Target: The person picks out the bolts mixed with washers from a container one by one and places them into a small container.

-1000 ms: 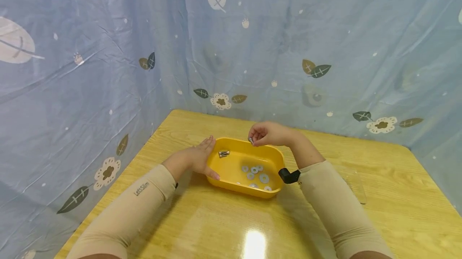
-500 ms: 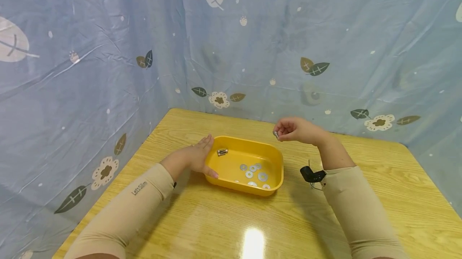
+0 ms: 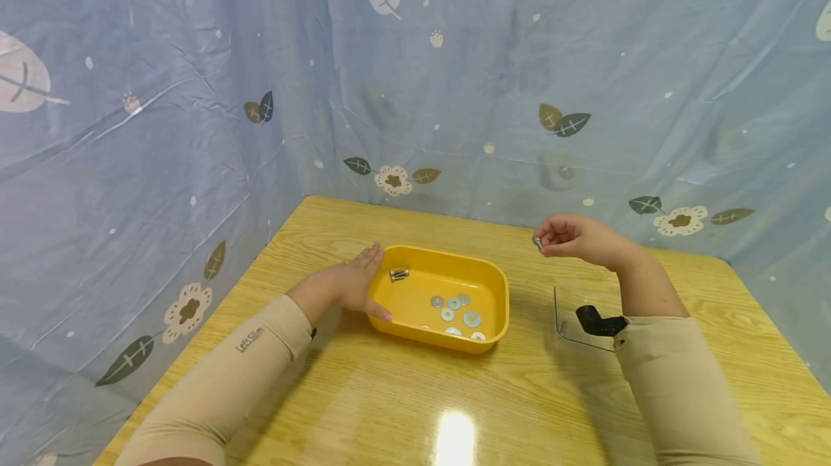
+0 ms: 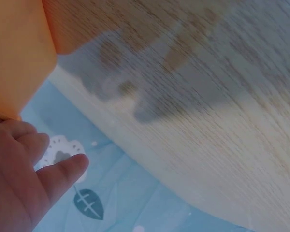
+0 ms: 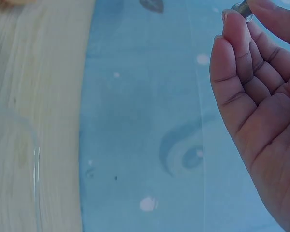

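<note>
My right hand (image 3: 581, 239) pinches a short metal bolt (image 3: 537, 243) between thumb and fingertips, raised to the right of the yellow tray (image 3: 448, 255). In the right wrist view the bolt (image 5: 242, 9) shows at the top edge, partly covered by the thumb and a finger. At the tray's left end rests my left hand (image 3: 347, 286), its fingers stretched along the wall and its thumb at the front rim. Several bolts (image 3: 399, 275) lie in the tray's back left corner. Several flat washers (image 3: 471, 319) are spread over its right half.
A clear plastic container (image 3: 556, 314) sits on the wooden table (image 3: 415, 394) right of the tray, partly hidden by the right forearm and its black wrist camera (image 3: 597, 322). A blue patterned curtain (image 3: 454, 91) hangs along the table's back and left edges.
My right hand has moved right with the bolt, from over the tray's back rim to well beyond its right side. More of the clear container shows now. The left hand stays at the tray.
</note>
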The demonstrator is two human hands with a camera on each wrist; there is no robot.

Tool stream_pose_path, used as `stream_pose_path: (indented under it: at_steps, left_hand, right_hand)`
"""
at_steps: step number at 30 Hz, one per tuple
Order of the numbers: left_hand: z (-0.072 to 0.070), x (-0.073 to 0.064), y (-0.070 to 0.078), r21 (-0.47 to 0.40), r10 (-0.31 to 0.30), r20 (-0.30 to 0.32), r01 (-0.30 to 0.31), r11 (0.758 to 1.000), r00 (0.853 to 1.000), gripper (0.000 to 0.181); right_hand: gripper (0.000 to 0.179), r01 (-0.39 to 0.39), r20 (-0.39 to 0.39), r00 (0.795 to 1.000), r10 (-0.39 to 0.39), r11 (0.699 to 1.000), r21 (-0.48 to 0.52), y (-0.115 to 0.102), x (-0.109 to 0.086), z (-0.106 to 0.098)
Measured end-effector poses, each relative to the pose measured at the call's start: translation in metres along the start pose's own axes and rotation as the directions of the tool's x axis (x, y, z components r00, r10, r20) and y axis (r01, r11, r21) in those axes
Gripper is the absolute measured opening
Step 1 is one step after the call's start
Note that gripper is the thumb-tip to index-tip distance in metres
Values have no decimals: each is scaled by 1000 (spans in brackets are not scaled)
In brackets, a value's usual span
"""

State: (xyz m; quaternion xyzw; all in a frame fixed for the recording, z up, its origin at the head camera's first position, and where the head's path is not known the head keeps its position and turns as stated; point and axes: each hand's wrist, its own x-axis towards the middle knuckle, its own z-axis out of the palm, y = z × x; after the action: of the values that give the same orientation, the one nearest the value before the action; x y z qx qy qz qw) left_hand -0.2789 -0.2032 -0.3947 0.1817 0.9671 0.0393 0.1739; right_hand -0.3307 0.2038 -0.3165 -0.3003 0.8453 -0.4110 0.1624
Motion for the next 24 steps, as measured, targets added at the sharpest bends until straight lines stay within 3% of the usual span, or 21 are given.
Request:
stream_pose_path:
  at_steps: [12, 20, 24]
  left_hand:
    - [0, 0, 1, -18, 4, -7, -5, 1000, 1000, 132]
    - [0, -2, 3, -36, -9, -5, 8, 999, 1000, 130]
    - [-1, -2, 3, -26, -12, -5, 11, 1000, 1000, 131]
  right_hand:
    - [27, -60, -51, 997, 62, 998, 33, 30, -34, -20]
    - [30, -122, 15, 992, 122, 989, 87, 57, -55, -31]
    - [27, -116, 39, 993, 111, 984, 132, 69, -61, -34]
